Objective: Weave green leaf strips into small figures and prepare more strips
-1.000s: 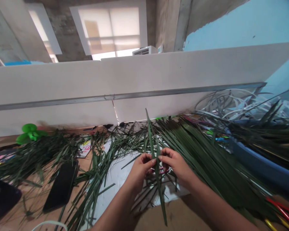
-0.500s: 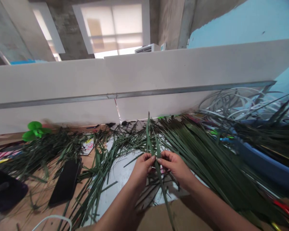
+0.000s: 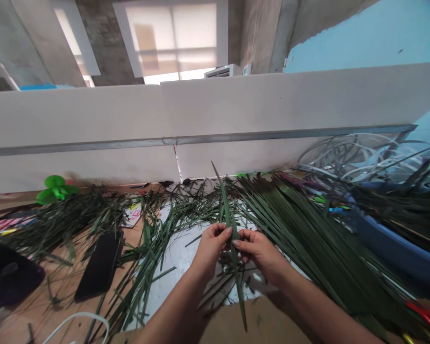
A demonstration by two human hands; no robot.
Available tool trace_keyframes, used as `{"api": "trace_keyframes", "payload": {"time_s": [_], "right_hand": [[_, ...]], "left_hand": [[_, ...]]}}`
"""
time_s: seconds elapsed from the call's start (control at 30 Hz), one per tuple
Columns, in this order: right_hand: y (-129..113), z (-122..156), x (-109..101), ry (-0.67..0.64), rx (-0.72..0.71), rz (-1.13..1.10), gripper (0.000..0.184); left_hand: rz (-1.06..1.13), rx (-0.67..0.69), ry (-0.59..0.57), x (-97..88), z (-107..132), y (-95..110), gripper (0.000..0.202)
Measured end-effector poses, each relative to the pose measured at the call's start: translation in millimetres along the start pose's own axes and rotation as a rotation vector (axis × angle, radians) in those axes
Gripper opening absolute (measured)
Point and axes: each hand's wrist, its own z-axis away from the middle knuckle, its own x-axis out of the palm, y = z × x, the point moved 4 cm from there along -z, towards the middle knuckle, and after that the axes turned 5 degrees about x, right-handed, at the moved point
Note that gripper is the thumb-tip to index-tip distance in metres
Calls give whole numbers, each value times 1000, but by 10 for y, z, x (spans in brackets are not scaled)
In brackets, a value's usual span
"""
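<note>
A long green palm leaf strip (image 3: 228,210) stands nearly upright between my two hands, its lower tip hanging toward me. My left hand (image 3: 211,248) pinches it from the left with thumb and fingers closed. My right hand (image 3: 260,251) pinches the same strip from the right, fingertips almost touching those of the left. Both hands hover above a white sheet (image 3: 179,267) scattered with loose leaf strips (image 3: 146,248). A thick fan of long dark green leaves (image 3: 308,229) lies just right of my right hand.
A black phone (image 3: 100,265) lies on the wooden table to the left, with a dark object (image 3: 7,279) at the far left edge. A green plastic piece (image 3: 55,188) sits by the white partition wall (image 3: 215,119). White strips (image 3: 358,157) and a blue container rim (image 3: 390,243) are at right.
Both hands stay pinched on the same leaf strip. The strip has tilted slightly, its top leaning left, and the view has shifted a little.
</note>
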Motion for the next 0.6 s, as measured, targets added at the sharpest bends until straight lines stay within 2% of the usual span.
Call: {"api": "trace_keyframes", "payload": {"time_s": [0.23,0.37,0.6], "right_hand": [[-46,-14,-72,113,-123,152,29],[-53,-14,-61,122,-177,186,28],[85,-32,12,-12,52,-38,35]], "left_hand": [[-20,-37,-12,-10,-4,-63,43],[-22,-22,15,-34,-10,-85,42],[-31,61,73,-56,-33,-15,41]]}}
